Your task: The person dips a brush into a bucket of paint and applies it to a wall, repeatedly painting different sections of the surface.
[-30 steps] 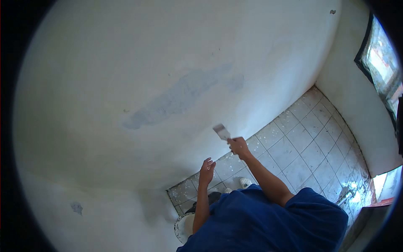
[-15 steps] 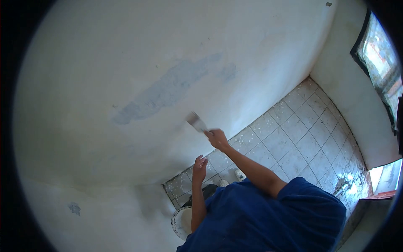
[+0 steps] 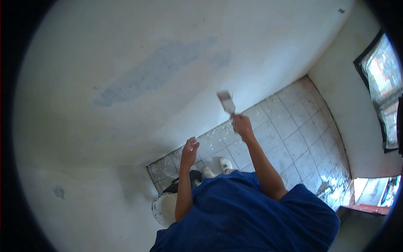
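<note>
A flat paintbrush [image 3: 225, 100] with brownish bristles and a pale, whitish lower part is in my right hand [image 3: 242, 126], the fingers closed round its handle. Its bristles point up and to the left and overlap the lower part of the white wall [image 3: 260, 46] in this view. My left hand [image 3: 189, 152] is raised at the foot of the wall, loosely curled, thumb and fingers apart, with white smears on the fingers. Below my left forearm stands a paint-spattered white bucket [image 3: 156, 209], partly hidden by the arm.
Grey patches [image 3: 155, 69] mark the wall above the brush. Paint-spotted floor tiles [image 3: 268, 134] run along its foot. A dark object [image 3: 195, 178] lies beside my white-speckled shoes [image 3: 225, 163]. A covered window [image 3: 380, 71] is on the right-hand wall.
My right hand with the paintbrush has moved up and to the right in view. My left hand shows slightly higher and further left, as the whole view has shifted.
</note>
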A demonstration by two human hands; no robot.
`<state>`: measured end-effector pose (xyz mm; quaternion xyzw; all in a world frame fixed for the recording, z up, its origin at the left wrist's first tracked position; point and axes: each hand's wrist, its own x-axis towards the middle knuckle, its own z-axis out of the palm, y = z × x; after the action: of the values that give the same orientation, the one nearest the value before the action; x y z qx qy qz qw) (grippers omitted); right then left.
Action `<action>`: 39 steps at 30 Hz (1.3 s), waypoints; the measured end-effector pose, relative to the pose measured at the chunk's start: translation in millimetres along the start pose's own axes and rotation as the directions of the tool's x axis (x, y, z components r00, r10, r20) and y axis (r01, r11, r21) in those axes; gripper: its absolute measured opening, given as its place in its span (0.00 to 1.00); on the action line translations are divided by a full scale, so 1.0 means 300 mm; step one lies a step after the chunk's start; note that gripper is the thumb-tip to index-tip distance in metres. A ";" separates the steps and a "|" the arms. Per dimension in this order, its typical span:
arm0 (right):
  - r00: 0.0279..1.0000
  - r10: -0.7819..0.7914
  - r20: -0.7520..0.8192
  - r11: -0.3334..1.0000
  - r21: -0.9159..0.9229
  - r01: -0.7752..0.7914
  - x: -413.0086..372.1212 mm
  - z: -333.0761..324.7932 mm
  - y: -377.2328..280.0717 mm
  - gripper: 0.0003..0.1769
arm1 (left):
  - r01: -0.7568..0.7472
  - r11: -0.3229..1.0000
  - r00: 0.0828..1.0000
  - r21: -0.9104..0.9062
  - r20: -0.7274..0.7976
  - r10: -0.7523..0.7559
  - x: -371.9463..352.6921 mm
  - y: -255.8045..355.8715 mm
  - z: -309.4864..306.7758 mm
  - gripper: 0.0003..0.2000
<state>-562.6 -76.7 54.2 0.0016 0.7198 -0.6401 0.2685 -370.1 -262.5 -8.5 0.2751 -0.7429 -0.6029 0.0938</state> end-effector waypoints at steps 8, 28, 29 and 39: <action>0.955 0.294 0.042 0.946 0.131 -0.297 -0.085 -0.187 0.217 0.15 | 0.372 0.881 0.890 -0.292 -0.156 -0.427 -0.192 -0.057 -0.071 0.20; 0.841 0.268 0.470 0.955 -0.244 -0.168 -0.421 -0.003 0.195 0.16 | 0.079 0.784 0.585 -0.616 -0.608 -0.536 -1.070 -0.100 -0.100 0.21; 0.830 0.271 0.487 0.954 -0.249 -0.165 -0.464 -0.001 0.216 0.16 | 0.066 0.782 0.575 -0.620 -0.617 -0.537 -1.132 -0.107 -0.090 0.21; 0.817 0.255 0.517 0.962 -0.217 -0.163 -0.955 -0.025 0.373 0.14 | 0.083 0.805 0.576 -0.588 -0.631 -0.520 -1.524 -0.312 0.078 0.15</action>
<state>-281.4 48.1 62.8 -0.1213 0.6601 -0.5199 0.5284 26.5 -15.3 -15.2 0.5977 -0.3874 -0.6030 0.3592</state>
